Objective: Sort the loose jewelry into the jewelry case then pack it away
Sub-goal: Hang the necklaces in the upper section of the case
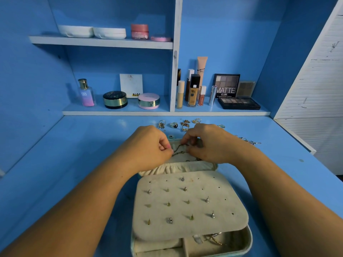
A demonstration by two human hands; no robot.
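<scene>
Now we hold a thin bronze-coloured chain [178, 148] at centre frame, over the open lid of the cream-lined, pale-teal jewelry case [246, 242]. The fingers of our left hand [150, 145] pinch one part of it and those of our right hand [209, 143] another, all curled tight. Lower down, the case's cream felt earring panel [189, 204] carries studs. Loose metal rings [174, 125] lie on the blue surface [74, 145] just above our hands.
</scene>
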